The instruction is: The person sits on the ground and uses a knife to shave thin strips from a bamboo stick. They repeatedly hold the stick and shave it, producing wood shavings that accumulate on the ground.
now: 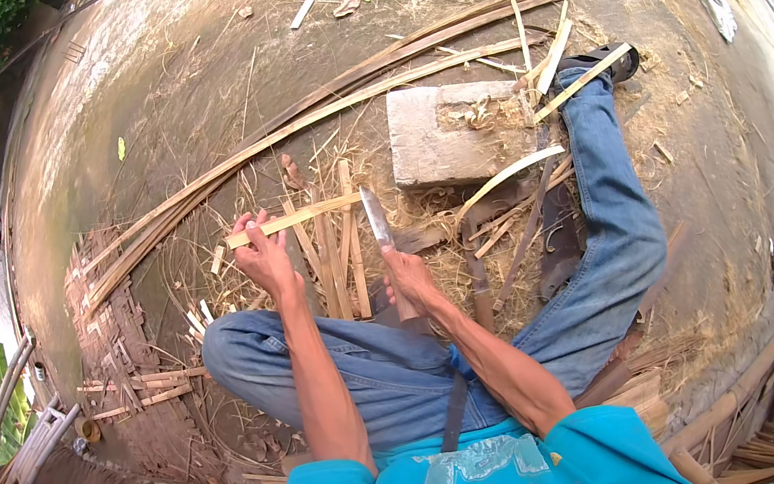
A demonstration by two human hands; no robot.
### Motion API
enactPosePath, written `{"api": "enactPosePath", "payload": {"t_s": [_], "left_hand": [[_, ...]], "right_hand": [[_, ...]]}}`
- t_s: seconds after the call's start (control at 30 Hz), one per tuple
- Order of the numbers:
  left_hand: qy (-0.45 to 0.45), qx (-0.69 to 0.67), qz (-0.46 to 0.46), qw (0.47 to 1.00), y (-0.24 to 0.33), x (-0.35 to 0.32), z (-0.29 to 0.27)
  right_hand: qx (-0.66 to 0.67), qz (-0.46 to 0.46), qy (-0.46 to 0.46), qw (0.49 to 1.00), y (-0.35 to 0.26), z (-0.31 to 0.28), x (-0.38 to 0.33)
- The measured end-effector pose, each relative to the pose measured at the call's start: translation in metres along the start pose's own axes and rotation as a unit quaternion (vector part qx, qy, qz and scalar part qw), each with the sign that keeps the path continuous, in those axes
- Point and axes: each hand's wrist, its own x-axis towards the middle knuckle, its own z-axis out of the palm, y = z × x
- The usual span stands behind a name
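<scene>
Between the fingers of my left hand (266, 258) is one end of a flat, pale bamboo strip (313, 212), which points off to the right. My right hand (407, 279) is wrapped round the handle of a knife (376, 218). The blade stands nearly upright in view, its tip by the strip's far end; whether the two touch I cannot tell. Under the strip, several cut bamboo slats (352, 237) lie on the ground in front of my folded left leg. A pale wooden block (419, 141) sits beyond the knife, with shavings on top.
Long bamboo splits (315, 108) stretch across the ground beyond my hands. Beside my outstretched right leg (618, 195) lie a curved pale strip (508, 174) and a dark blade-like tool (559, 230). Shavings litter the ground. A torn woven mat (123, 334) is at the left.
</scene>
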Motion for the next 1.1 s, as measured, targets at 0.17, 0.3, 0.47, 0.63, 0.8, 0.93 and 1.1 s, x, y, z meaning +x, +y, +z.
{"api": "enactPosePath", "payload": {"t_s": [0.17, 0.3, 0.47, 0.63, 0.8, 0.93, 1.1], "left_hand": [[0.003, 0.005, -0.007, 1.000, 0.003, -0.002, 0.003], [0.005, 0.008, -0.007, 1.000, 0.002, 0.003, 0.003], [0.016, 0.020, -0.008, 1.000, 0.003, 0.003, 0.003], [0.019, 0.017, -0.013, 1.000, 0.006, 0.002, 0.006], [0.014, 0.018, -0.009, 1.000, 0.005, 0.002, 0.006], [0.022, 0.029, -0.002, 0.999, 0.006, 0.000, 0.006], [0.018, 0.023, -0.007, 1.000, 0.007, 0.001, 0.006]], "right_hand": [[-0.006, 0.012, -0.023, 1.000, 0.002, -0.007, -0.016], [0.024, 0.004, -0.031, 0.999, -0.007, 0.007, -0.014], [-0.011, 0.014, -0.037, 0.999, -0.009, 0.013, -0.021], [0.000, 0.009, -0.052, 0.999, -0.011, 0.007, -0.020], [0.028, 0.023, -0.048, 0.998, -0.007, 0.013, -0.025], [-0.027, 0.013, -0.061, 0.998, -0.014, 0.022, -0.035], [0.067, 0.016, -0.040, 0.997, 0.002, 0.022, -0.023]]}}
